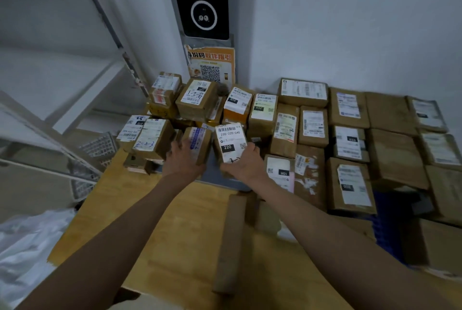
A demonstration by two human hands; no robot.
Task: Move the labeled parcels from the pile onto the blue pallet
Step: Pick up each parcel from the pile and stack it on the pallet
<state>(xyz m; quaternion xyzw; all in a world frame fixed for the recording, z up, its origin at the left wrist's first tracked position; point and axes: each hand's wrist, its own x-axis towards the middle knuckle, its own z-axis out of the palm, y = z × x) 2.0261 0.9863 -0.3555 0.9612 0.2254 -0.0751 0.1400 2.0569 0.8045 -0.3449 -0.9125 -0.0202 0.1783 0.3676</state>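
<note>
A pile of labeled cardboard parcels (197, 99) sits in the corner ahead. My left hand (183, 157) grips a small brown parcel with a blue-printed label (200, 141). My right hand (246, 163) holds a small parcel whose white label reads 220 (230, 143), fingers curled round its right side and underside. To the right, rows of labeled parcels (350, 119) lie flat on the blue pallet (386, 232), of which only a strip shows at the lower right.
A white metal shelf frame (75, 119) stands at the left. A long cardboard tube (231, 242) lies on the wooden floor in front of me. White plastic bags (27, 244) are at the lower left. A wall kiosk with an orange poster (212, 64) rises behind the pile.
</note>
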